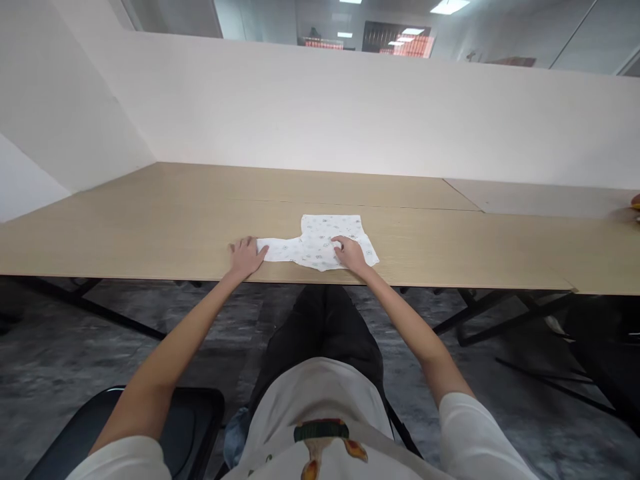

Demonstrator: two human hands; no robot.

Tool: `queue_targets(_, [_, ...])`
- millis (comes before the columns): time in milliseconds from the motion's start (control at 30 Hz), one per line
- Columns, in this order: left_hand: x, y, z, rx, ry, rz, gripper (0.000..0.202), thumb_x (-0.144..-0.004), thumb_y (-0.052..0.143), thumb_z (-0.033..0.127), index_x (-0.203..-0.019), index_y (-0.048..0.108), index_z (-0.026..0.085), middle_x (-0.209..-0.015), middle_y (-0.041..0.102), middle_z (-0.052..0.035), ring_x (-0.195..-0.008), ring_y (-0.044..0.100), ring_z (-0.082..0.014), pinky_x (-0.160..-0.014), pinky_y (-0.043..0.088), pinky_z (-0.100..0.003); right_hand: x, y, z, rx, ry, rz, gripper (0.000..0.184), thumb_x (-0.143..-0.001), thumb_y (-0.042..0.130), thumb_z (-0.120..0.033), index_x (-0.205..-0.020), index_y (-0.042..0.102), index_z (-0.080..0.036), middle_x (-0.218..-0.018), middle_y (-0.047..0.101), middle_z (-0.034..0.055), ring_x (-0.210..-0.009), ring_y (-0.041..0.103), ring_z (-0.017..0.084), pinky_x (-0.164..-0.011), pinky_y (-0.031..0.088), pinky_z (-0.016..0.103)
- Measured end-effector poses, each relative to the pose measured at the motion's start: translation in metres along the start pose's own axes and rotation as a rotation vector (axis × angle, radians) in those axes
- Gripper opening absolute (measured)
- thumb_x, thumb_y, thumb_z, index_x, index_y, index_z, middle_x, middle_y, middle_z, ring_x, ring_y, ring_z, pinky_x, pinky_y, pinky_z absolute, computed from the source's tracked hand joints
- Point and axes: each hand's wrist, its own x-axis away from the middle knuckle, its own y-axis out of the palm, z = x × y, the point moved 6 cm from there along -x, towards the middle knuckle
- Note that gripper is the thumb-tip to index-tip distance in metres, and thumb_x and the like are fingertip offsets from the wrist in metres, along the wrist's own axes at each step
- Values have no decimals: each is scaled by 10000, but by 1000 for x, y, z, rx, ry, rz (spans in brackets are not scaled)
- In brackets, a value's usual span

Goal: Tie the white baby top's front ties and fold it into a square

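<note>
A small white garment with a fine dark print [325, 243], which looks like a child's top, lies flat on the tabletop near its front edge. One sleeve-like strip stretches out to the left, and the wider body lies to the right. My left hand [245, 257] rests palm down at the left end of that strip, fingers spread and the thumb on the cloth. Over the right part of the body is my right hand [351, 255], with a gap between its bent index finger and thumb; the other fingers are partly hidden beneath it. No fold of cloth shows in its grasp.
The long wooden table [150, 220] runs across the view, with a white partition [320, 107] behind it. A black chair [185, 427] stands at lower left, and more dark furniture [605, 347] at right. A small yellowish object [635, 205] shows at the right edge.
</note>
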Motion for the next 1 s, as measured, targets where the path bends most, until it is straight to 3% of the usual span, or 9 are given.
queue_targets(67, [-4,-1,-6,-35,-81,16,630,-899,353,526,-1239,564,38,-1336,521,-290,-1259,452,-435,-1039,276,-648,9,1,-5,33,-52,-57,399,-879,514,-166,-1273,572,-179,-1118,687,90,-992,632,223,-896,456,329])
queue_targets(167, [-15,-1,-6,-26,-112,-31,569,-852,434,500,-1131,619,40,-1252,574,-300,-1211,499,-437,-1003,351,-606,25,3,-14,112,-135,-101,417,-911,534,-256,-1321,524,-181,-1184,662,117,-1087,606,252,-961,421,364])
queue_targets(333, [-38,-22,11,275,-163,-52,384,-772,568,373,-1073,625,143,-1125,675,-173,-1040,630,-328,-862,502,-426,42,1,-19,70,-173,-54,417,-941,486,-290,-1329,501,-135,-1265,618,154,-1170,567,278,-1019,393,401])
queue_targets(433, [-48,-41,46,594,-130,15,453,-738,633,333,-1146,585,141,-1163,659,-136,-985,652,-256,-820,529,-349,43,-3,-17,-44,-123,5,375,-925,499,-280,-1284,535,-178,-1241,635,128,-1169,573,265,-1028,401,403])
queue_targets(500, [-50,-44,80,785,-71,-28,523,-731,657,317,-1208,555,129,-1167,652,-139,-946,662,-240,-784,542,-340,38,-5,-14,-188,-56,40,345,-927,497,-316,-1249,549,-208,-1188,661,107,-1131,601,244,-988,443,387])
queue_targets(667, [-37,-26,171,1069,141,-261,624,-729,669,235,-1324,506,142,-1272,599,-171,-1021,645,-241,-827,539,-348,10,-6,-1,-738,250,33,449,-973,334,-506,-1227,511,-180,-1030,693,112,-818,682,179,-727,551,299])
queue_targets(767, [-23,-9,200,1135,275,-474,733,-749,662,254,-1431,409,167,-1316,569,-197,-1035,646,-243,-833,539,-360,-6,-8,6,-885,367,2,446,-962,361,-513,-1193,528,-171,-1018,683,112,-784,672,180,-665,563,289])
queue_targets(833, [-17,-5,199,1111,366,-494,709,-785,626,287,-1445,396,169,-1320,571,-191,-1082,631,-244,-875,528,-370,-10,-11,15,-857,413,10,374,-927,471,-436,-1191,540,-180,-1032,668,94,-808,663,178,-646,568,281])
queue_targets(1000, [-5,-5,160,593,551,-255,444,-856,510,320,-1249,604,136,-1316,593,-151,-1235,537,-268,-1057,417,-414,-5,-13,40,-519,415,-4,510,-817,522,-153,-1324,473,-184,-956,643,43,-705,629,148,-631,575,296])
